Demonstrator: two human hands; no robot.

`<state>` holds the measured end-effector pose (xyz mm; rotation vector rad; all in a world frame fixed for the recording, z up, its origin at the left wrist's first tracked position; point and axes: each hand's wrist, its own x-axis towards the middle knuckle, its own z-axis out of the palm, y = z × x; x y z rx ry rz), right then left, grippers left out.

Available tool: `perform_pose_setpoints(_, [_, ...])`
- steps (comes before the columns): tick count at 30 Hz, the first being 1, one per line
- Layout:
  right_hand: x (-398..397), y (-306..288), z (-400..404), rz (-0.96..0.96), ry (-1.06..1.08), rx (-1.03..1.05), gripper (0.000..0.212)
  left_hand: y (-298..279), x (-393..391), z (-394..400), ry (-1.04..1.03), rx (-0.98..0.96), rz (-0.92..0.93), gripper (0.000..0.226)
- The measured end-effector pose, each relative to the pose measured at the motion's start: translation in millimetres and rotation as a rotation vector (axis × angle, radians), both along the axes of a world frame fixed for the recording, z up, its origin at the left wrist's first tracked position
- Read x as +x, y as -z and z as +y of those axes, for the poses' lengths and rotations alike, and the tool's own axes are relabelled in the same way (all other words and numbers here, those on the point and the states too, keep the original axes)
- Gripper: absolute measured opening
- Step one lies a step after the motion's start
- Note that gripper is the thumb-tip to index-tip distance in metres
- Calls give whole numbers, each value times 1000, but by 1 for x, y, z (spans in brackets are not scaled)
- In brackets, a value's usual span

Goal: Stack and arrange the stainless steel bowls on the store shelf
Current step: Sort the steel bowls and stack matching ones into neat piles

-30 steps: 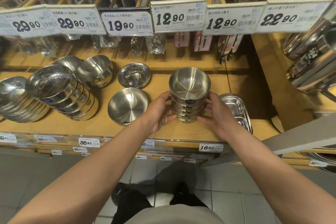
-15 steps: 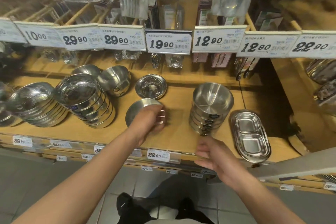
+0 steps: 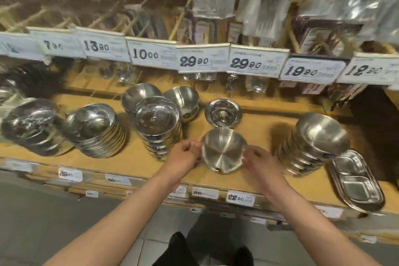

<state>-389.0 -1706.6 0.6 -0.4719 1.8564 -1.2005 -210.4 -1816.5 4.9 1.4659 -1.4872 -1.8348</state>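
I note that both hands have left the finished bowl stack [image 3: 313,144], now well off to the right of the grip, and moved to the single loose bowl [image 3: 223,150]. The left hand [image 3: 183,157] and right hand [image 3: 258,163] pinch its opposite rims; it sits tilted between them near the shelf [image 3: 133,164] front, ready, I judge, for stacking.
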Motion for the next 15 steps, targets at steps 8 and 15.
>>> perform_pose_setpoints(8, [-13,-6,-43,142,117,-21,19,13,0,-9,132,-3,-59,10])
perform_pose_setpoints(15, [-55,9,-117,178,138,32,21,34,-11,-10,64,-92,-94,15])
